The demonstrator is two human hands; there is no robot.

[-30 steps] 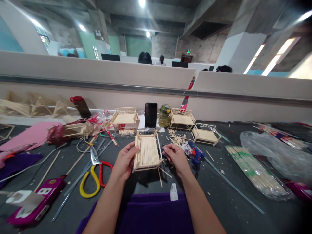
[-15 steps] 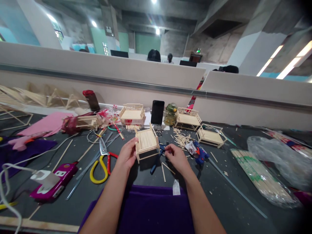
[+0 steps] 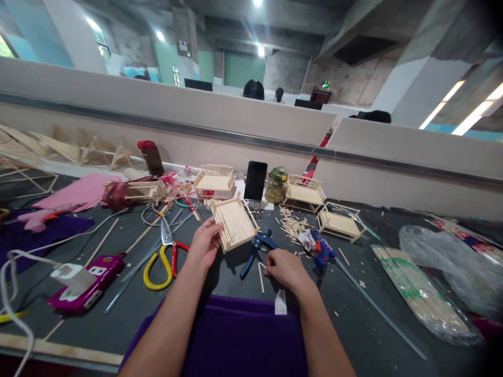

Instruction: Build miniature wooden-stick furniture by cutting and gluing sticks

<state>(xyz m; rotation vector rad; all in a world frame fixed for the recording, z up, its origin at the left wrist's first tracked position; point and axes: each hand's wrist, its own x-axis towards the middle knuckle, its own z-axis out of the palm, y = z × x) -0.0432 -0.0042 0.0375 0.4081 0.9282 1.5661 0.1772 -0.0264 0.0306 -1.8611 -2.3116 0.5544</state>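
Dark table with scissors, sticks

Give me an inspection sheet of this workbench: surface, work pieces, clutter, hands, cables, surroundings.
Surface: dark tabletop, strewn with scraps
Work pieces: miniature stick bed in hand, similar beds behind
Clutter: scissors, blue hand cutter, stick pile
Hands: left hand holds the bed; right hand is at a loose stick, grip unclear
Cables: white cable crosses the left side; white plug in magenta power strip
Surroundings: low partition, people's heads beyond

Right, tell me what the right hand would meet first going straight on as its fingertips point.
The right hand would probably meet the loose stick by its fingertips first, then the blue-handled tool; depth is unclear.
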